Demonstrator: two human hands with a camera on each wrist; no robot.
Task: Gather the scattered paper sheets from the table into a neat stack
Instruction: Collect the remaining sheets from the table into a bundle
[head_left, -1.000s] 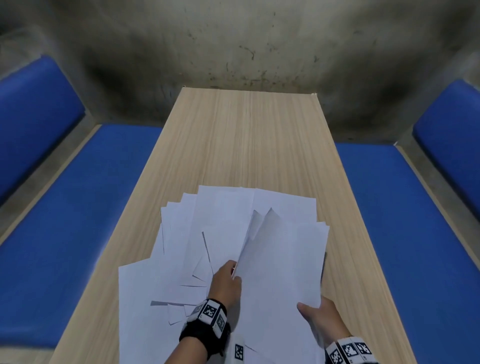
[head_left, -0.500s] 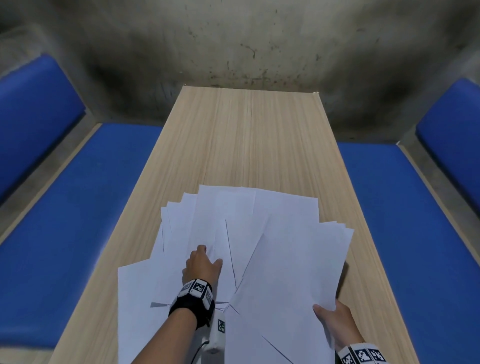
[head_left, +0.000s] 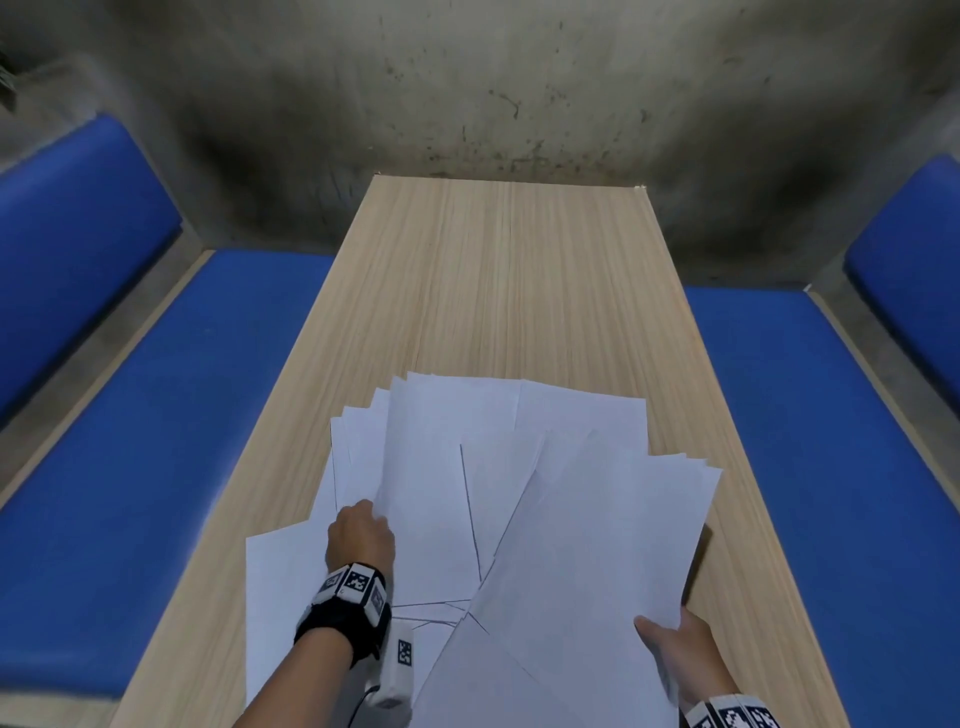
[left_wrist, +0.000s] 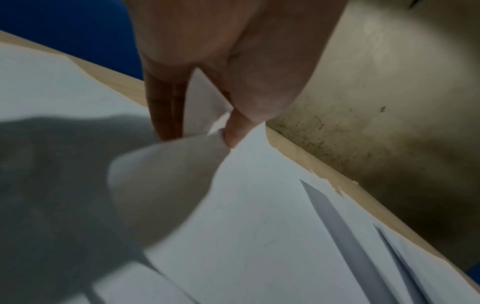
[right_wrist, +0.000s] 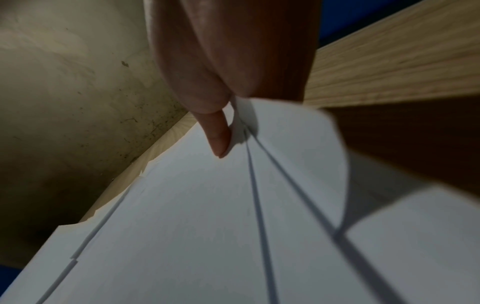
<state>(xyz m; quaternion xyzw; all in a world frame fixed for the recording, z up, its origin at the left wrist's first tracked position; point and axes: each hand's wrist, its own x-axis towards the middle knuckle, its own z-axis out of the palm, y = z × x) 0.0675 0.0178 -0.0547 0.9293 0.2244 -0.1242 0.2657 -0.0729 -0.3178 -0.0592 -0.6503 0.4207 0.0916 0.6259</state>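
Observation:
Several white paper sheets lie fanned and overlapping on the near half of the wooden table. My left hand is at the left of the pile and pinches the curled edge of one sheet between thumb and fingers. My right hand at the near right grips the corner of a small bundle of sheets, thumb on top, fingers hidden beneath. The bundle lies slanted over the other sheets, its far end fanned out.
Blue padded benches run along both sides of the table. A stained concrete wall stands behind the table's far end. The far half of the tabletop shows bare wood.
My left hand let go of the bundle and moved left to pinch another sheet. The bundle in my right hand lowered from upright and swung to the right.

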